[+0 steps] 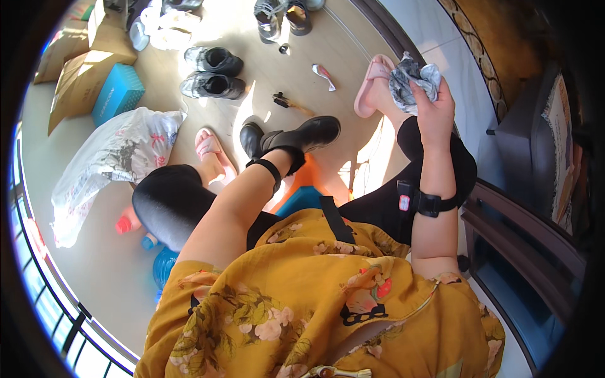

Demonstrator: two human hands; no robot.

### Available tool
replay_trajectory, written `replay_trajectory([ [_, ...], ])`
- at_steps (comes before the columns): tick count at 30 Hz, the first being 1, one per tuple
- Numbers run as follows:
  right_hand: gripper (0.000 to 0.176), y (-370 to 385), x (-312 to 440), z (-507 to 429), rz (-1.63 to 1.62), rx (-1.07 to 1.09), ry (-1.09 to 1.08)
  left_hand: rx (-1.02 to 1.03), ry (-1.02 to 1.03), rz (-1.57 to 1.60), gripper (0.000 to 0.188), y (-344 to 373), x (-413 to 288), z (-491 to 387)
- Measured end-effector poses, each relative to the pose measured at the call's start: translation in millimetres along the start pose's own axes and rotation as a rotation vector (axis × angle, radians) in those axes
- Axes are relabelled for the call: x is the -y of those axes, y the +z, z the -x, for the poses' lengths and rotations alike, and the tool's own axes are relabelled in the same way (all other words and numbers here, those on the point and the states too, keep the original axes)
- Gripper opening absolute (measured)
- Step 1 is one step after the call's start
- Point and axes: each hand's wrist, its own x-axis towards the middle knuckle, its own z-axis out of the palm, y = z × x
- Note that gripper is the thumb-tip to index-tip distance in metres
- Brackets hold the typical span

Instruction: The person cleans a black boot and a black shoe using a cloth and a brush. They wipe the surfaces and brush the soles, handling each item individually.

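My left forearm reaches into the shaft of a black ankle boot (pixel 307 134), which lies sideways on my hand with its toe to the right; the hand itself is hidden inside. The matching black boot (pixel 252 139) is just left of it. My right hand (pixel 432 104), raised at the right, grips a crumpled grey and white cloth or paper (pixel 407 85) above my pink-slippered foot. On the floor beyond the boots lies a wooden-handled brush (pixel 288 101) with dark bristles. Between my legs is an orange and blue object (pixel 302 189), partly covered.
Dark shoes (pixel 212 85) and further footwear (pixel 281 19) stand ahead. A white plastic bag (pixel 118 151), cardboard boxes (pixel 78 80) and a blue box (pixel 118 94) are at the left. Bottles (pixel 165 267) are beside my left leg. A small tube or wrapper (pixel 324 76) lies near the brush.
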Motion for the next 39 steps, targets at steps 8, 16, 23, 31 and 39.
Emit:
replay_trajectory([
  [8, 0.033, 2, 8, -9, -0.072, 0.028, 0.070, 0.215, -0.099, -0.175, 0.040, 53, 16, -54],
  [16, 0.035, 7, 12, -6, -0.162, 0.042, 0.119, 0.274, -0.067, -0.243, 0.041, 55, -2, -91],
  [23, 0.036, 8, 15, -4, -0.272, 0.061, 0.086, 0.330, -0.087, -0.262, 0.041, 65, 8, -76],
  [31, 0.032, 15, 17, -3, -0.390, 0.027, 0.161, 0.424, -0.095, -0.330, 0.042, 80, 22, -44],
  [39, 0.037, 19, 18, -4, -0.346, 0.089, 0.128, 0.492, -0.017, -0.474, 0.043, 84, 16, -62],
])
